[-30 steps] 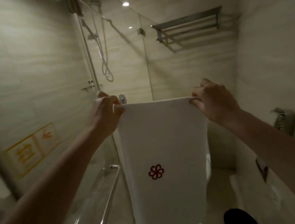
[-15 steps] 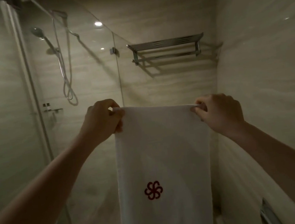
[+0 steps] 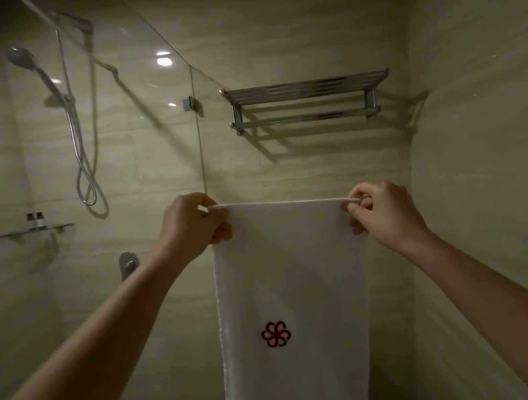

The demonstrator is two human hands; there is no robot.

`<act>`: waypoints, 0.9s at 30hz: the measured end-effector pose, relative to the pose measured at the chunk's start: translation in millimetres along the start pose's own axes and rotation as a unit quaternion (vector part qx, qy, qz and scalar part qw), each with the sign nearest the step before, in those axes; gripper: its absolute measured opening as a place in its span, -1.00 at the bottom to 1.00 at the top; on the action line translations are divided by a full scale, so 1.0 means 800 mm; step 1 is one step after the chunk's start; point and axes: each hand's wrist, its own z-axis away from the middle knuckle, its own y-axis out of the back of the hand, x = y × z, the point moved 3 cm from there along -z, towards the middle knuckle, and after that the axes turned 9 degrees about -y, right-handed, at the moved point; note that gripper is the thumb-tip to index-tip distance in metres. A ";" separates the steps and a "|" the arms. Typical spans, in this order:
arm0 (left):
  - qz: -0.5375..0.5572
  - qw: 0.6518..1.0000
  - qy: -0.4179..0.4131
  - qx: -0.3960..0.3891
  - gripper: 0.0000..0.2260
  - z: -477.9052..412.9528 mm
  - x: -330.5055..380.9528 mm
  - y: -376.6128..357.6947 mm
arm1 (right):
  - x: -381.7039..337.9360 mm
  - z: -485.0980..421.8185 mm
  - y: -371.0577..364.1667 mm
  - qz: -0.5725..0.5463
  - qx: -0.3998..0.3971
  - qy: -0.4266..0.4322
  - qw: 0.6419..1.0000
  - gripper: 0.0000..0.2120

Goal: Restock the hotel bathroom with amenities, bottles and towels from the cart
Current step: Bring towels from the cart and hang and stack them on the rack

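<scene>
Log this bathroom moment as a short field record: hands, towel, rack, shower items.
left hand: pinches the top left corner of the white towel with a red flower emblem
right hand: pinches the top right corner
towel state: hangs flat, emblem facing the camera
chrome wall towel rack: above the towel, nothing on it
glass corner shelf: holds two small dark-capped bottles
</scene>
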 end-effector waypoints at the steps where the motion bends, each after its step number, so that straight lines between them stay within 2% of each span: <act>1: 0.007 1.000 0.000 0.001 -0.94 -0.018 -0.014 -0.010 | 0.011 -0.019 -0.015 -0.010 0.000 -0.002 1.000 -0.76; 8: 0.035 0.998 -0.045 0.008 -0.94 -0.144 -0.098 -0.079 | 0.082 -0.147 -0.107 -0.081 0.044 0.028 0.995 -0.78; 12: 0.054 0.996 -0.066 0.011 -0.92 -0.205 -0.133 -0.105 | 0.098 -0.210 -0.145 -0.152 0.058 0.042 0.986 -0.87; 15: 0.073 0.995 -0.074 0.005 -0.92 -0.251 -0.159 -0.118 | 0.105 -0.252 -0.173 -0.183 0.056 0.050 0.980 -0.83; 17: 0.073 0.994 -0.083 0.004 -0.94 -0.284 -0.176 -0.126 | 0.108 -0.280 -0.192 -0.191 0.068 0.057 0.978 -0.78; 23: 0.073 0.990 -0.121 -0.004 -0.96 -0.390 -0.229 -0.148 | 0.117 -0.358 -0.255 -0.165 0.112 0.074 0.977 -0.91; 27: 0.074 0.983 -0.167 -0.006 -0.90 -0.462 -0.260 -0.155 | 0.112 -0.413 -0.293 -0.177 0.136 0.067 0.972 -0.82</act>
